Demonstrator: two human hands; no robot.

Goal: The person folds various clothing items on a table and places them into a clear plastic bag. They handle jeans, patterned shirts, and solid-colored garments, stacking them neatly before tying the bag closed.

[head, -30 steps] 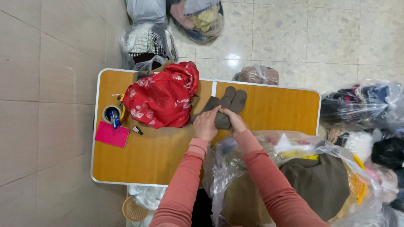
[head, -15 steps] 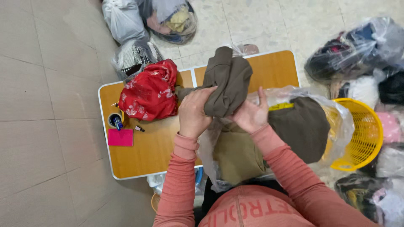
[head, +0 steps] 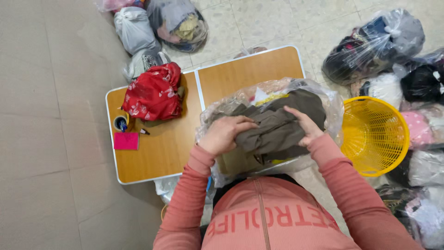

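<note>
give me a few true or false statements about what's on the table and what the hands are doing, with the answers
1. Both hands hold a folded brown garment over a clear plastic bag. True: the left hand and the right hand each have a grip on it.
2. The red floral bundle lies in the yellow basket. False: it lies on the wooden table, and the basket stands on the floor to the right.
3. A pink pad lies near the table's left edge. True.
4. The yellow basket is packed with clothes. False: it looks empty.
5. The left hand touches the pink pad. False: it is on the garment, apart from the pad.
</note>
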